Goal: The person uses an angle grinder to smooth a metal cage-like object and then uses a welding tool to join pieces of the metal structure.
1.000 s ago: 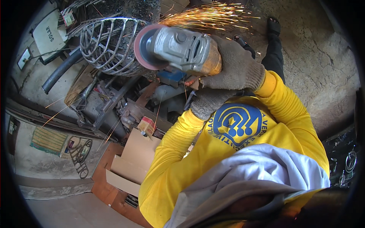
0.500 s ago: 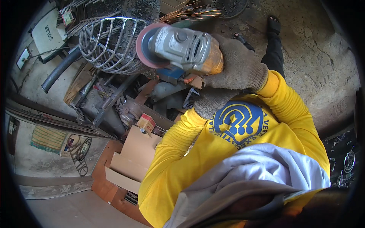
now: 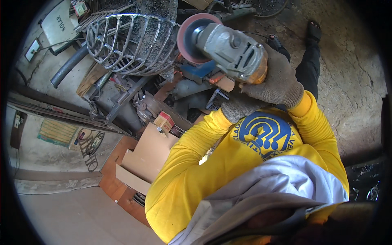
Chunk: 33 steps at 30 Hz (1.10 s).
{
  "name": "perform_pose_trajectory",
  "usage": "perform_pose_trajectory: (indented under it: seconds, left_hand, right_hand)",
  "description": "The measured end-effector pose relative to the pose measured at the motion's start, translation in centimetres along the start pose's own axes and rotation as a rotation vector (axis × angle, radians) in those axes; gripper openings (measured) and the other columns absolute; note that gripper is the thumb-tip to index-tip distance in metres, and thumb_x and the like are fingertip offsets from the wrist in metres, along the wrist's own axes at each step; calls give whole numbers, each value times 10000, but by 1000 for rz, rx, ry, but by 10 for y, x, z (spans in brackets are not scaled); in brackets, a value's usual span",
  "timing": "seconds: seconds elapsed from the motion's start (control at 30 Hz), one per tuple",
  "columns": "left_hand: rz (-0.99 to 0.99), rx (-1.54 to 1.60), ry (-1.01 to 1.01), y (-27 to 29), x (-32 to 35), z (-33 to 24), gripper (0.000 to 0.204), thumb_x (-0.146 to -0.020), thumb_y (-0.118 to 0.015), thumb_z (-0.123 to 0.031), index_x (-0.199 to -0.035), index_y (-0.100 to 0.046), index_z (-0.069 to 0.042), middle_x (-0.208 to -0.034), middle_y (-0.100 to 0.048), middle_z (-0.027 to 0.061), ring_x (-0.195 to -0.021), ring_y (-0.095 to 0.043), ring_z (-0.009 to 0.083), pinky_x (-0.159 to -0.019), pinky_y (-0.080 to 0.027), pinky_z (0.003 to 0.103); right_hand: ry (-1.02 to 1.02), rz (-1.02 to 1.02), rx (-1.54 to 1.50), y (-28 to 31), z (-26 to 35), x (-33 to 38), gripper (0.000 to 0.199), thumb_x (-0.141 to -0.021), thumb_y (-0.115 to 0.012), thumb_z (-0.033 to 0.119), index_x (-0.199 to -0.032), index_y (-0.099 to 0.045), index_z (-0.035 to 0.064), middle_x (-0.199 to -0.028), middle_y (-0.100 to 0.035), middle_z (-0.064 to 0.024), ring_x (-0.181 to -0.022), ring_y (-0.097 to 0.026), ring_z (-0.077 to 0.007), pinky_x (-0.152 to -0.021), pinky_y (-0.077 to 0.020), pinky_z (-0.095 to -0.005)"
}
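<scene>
An angle grinder (image 3: 230,49) with a grey metal head, an orange body and a reddish disc (image 3: 185,38) is in my hands. My right hand (image 3: 279,77), in a knitted grey-brown work glove, is wrapped around the orange body. Below it, my left hand (image 3: 243,107), gloved alike, closes on the grinder's rear part; its fingers are mostly hidden. To the left lies a rounded cage of curved, shiny metal bars (image 3: 122,45), resting on a dark, gritty surface. The disc is beside its right end, apart from the bars.
A blue metal object (image 3: 198,70) and mixed scrap lie under the grinder. An opened cardboard box (image 3: 149,149) stands at lower left, a small red-and-tan box (image 3: 164,121) by it. A dark pipe (image 3: 69,67) sticks out left. Another person's foot (image 3: 313,30) and dark-trousered leg show at upper right.
The grinder, held in both hands, has moved right relative to the cage, and its disc has come away from the bars. Orange sparks seen before are gone.
</scene>
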<state>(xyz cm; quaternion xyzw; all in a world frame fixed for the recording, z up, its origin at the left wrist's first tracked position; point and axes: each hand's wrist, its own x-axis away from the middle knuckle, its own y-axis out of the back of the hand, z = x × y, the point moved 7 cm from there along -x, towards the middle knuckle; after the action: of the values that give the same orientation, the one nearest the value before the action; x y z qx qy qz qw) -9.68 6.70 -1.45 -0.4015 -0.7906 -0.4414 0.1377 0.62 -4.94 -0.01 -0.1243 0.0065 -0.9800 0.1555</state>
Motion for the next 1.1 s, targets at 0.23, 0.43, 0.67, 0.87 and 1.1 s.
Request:
perform_pose_trajectory:
  seconds: [0.23,0.43,0.67,0.87,1.1]
  left_hand:
    - [87,54,56,-15,-1,16,778,-959,-500,-480,-1513,-65,-150,-1531,-228,133,-1419,-255,266,-1186,-184,420]
    - [79,-187,57,-2,7,15,777,-967,-479,-487,-1517,-44,-152,-1540,-206,140,-1422,-248,274,-1188,-175,430]
    - [-43,-44,-23,13,3,8,754,-972,-479,-463,-1516,-63,-145,-1534,-232,130,-1421,-248,280,-1189,-171,427]
    - [-135,-80,-126,35,-12,-14,758,-911,-576,-459,-1484,-217,-116,-1485,-340,132,-1389,-317,269,-1163,-236,421]
    - [64,687,119,37,-36,-20,678,-806,-715,-407,-1334,-470,-60,-1335,-521,150,-1263,-485,284,-1057,-377,417]
  right_hand:
    - [25,-35,-3,-5,-16,1,876,-523,-886,370,-1244,-530,22,-1081,-675,-155,-949,-677,-281,-881,-526,-365]
    - [43,48,-25,-12,-3,-5,826,-581,-859,417,-1245,-543,40,-1100,-654,-186,-982,-658,-328,-860,-528,-392]
    - [64,46,-53,-16,-4,-12,845,-570,-867,436,-1242,-547,34,-1112,-652,-180,-987,-655,-331,-868,-524,-387]
    - [72,-25,-6,0,-2,-5,840,-559,-880,401,-1234,-545,28,-1128,-649,-175,-1018,-650,-329,-878,-519,-384]
    - [132,-178,2,38,47,-13,776,-573,-892,290,-1214,-544,26,-1124,-652,-170,-1031,-647,-321,-906,-508,-372]
